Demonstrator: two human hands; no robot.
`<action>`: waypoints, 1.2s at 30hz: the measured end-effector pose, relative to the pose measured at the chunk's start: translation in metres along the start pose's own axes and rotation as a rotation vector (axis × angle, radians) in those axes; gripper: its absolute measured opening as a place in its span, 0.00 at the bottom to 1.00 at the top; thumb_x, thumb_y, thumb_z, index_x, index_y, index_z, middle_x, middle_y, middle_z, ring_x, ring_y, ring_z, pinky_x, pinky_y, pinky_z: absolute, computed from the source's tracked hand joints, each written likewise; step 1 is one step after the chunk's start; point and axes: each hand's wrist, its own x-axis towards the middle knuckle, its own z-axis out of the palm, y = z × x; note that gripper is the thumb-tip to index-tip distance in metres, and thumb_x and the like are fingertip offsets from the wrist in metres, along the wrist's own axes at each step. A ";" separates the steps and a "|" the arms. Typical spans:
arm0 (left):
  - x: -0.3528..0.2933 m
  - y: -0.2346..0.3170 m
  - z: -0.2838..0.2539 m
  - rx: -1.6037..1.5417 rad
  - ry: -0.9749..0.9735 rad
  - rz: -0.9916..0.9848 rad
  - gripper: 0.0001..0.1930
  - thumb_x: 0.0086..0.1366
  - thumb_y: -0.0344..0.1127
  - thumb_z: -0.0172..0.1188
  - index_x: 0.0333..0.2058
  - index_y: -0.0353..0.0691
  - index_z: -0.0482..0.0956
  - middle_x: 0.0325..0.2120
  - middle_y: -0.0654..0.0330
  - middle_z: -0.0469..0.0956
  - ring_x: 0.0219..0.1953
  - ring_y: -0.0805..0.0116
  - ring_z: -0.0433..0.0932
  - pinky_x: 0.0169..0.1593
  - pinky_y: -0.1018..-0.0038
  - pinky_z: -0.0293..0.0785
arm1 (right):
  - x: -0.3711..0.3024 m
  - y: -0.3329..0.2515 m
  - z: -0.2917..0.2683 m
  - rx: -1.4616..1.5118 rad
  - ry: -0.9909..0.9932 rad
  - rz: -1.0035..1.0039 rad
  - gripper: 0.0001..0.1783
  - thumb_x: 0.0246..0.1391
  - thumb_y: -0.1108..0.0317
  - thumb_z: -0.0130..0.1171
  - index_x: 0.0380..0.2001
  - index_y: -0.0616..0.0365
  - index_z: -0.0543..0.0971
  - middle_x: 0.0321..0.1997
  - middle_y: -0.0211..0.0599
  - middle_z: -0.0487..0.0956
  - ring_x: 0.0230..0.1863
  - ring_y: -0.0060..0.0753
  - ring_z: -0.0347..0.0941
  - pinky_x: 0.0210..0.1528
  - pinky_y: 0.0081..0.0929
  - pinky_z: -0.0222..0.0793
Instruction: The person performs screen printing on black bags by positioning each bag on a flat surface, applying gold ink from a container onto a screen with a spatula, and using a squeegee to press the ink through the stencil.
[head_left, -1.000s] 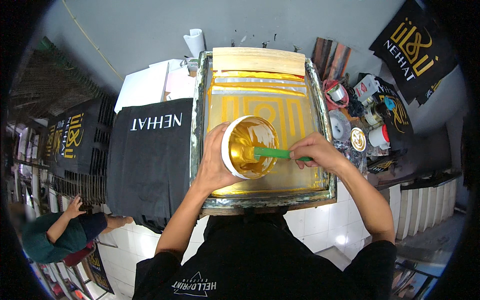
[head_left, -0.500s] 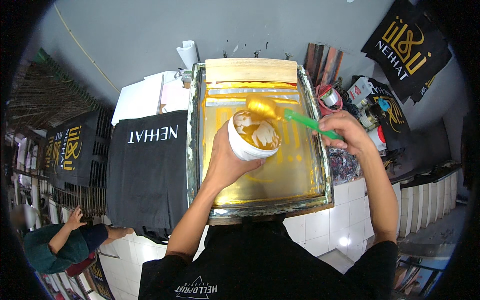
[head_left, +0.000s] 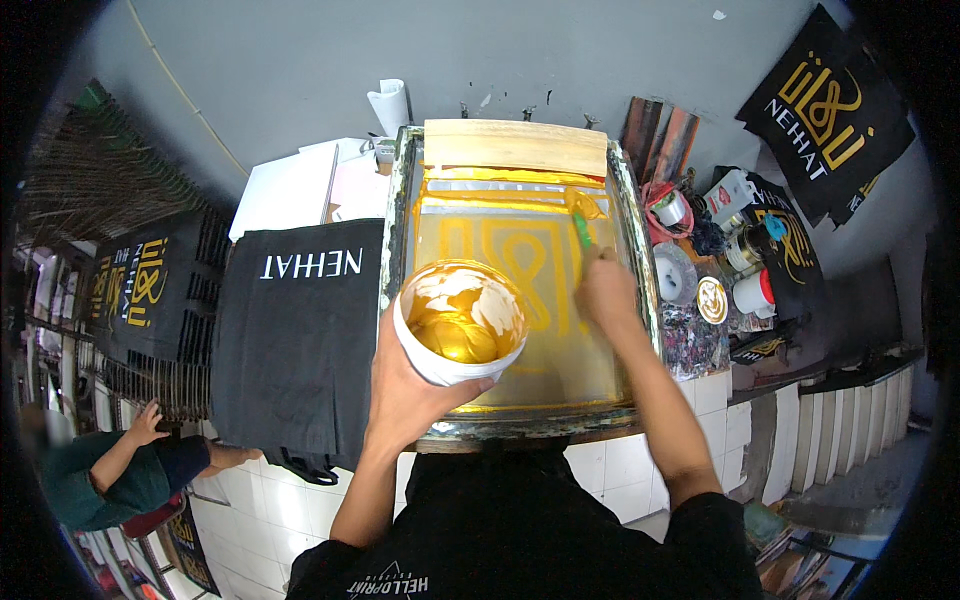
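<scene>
My left hand (head_left: 405,400) is wrapped round a white tub (head_left: 440,372) with gold ink (head_left: 455,335) pooled inside and smeared up its walls. I hold the tub over the near left part of a silk-screen frame (head_left: 398,215). My right hand, a little blurred (head_left: 608,293), grips a spatula with a green handle (head_left: 584,232). Its gold-coated head is at the far right of the mesh, near a band of gold ink; whether it touches the mesh I cannot tell. A wooden-handled squeegee (head_left: 515,146) lies across the far end of the screen.
Black fabric pieces (head_left: 295,350) with white print lie stacked left of the frame. To the right stand ink tubs, cans and a red-lidded white jar (head_left: 752,292). Printed black bags (head_left: 825,105) hang at the upper right. A person (head_left: 125,470) is at the lower left.
The tub has come nearer to me and leftward. The spatula has gone from above the tub to the far right of the mesh, with my right hand moving inward over the screen.
</scene>
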 end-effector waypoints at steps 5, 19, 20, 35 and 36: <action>-0.007 -0.009 -0.013 -0.004 0.081 0.019 0.55 0.39 0.35 0.83 0.66 0.30 0.61 0.58 0.45 0.74 0.60 0.55 0.76 0.65 0.62 0.70 | -0.003 -0.099 0.008 0.003 0.069 -0.138 0.08 0.54 0.75 0.60 0.36 0.68 0.81 0.36 0.49 0.79 0.36 0.47 0.84 0.37 0.41 0.82; 0.038 -0.045 0.016 0.413 -0.091 0.396 0.55 0.37 0.38 0.84 0.65 0.35 0.64 0.60 0.40 0.68 0.62 0.37 0.68 0.67 0.50 0.65 | -0.076 -0.008 -0.251 0.674 -0.382 0.058 0.14 0.50 0.76 0.65 0.42 0.63 0.87 0.20 0.31 0.81 0.18 0.15 0.70 0.22 0.24 0.65; 0.038 -0.052 0.019 0.373 -0.075 0.487 0.59 0.36 0.41 0.86 0.66 0.37 0.61 0.63 0.38 0.65 0.65 0.34 0.66 0.69 0.47 0.63 | -0.077 -0.012 -0.251 0.639 -0.369 -0.065 0.14 0.49 0.75 0.66 0.42 0.62 0.87 0.20 0.33 0.80 0.19 0.17 0.72 0.23 0.25 0.66; 0.040 -0.083 0.019 0.295 -0.154 0.733 0.62 0.35 0.45 0.87 0.68 0.39 0.59 0.66 0.40 0.63 0.70 0.38 0.61 0.73 0.45 0.56 | -0.059 0.001 -0.130 1.331 -0.972 -0.025 0.18 0.54 0.72 0.65 0.46 0.71 0.85 0.23 0.44 0.83 0.11 0.18 0.65 0.13 0.17 0.54; 0.039 -0.083 0.019 0.285 -0.154 0.698 0.62 0.36 0.45 0.87 0.68 0.38 0.59 0.65 0.41 0.63 0.70 0.38 0.61 0.73 0.46 0.56 | -0.060 0.005 -0.123 1.409 -0.973 0.017 0.19 0.53 0.72 0.65 0.47 0.72 0.85 0.23 0.46 0.83 0.10 0.18 0.65 0.13 0.18 0.54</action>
